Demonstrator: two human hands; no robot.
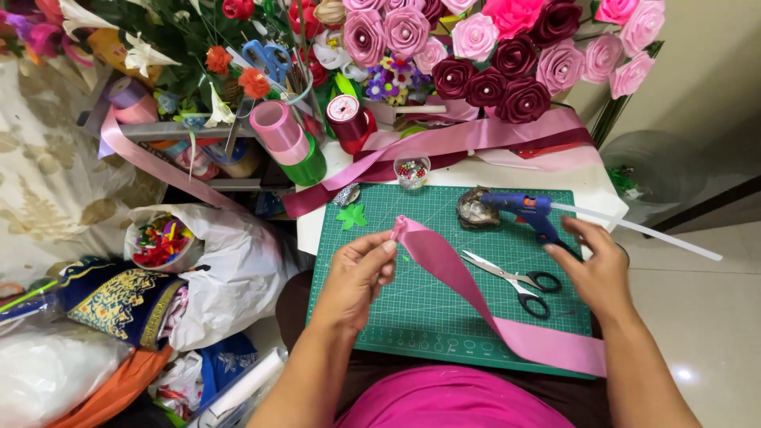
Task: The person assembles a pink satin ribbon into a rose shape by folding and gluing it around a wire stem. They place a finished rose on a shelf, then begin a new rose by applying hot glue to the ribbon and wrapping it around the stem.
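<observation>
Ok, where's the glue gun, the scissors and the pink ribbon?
glue gun [529, 211]: head view, on its blue body.
scissors [523, 282]: head view, where the blades meet the black handles.
pink ribbon [452, 273]: head view, middle of the strip.
</observation>
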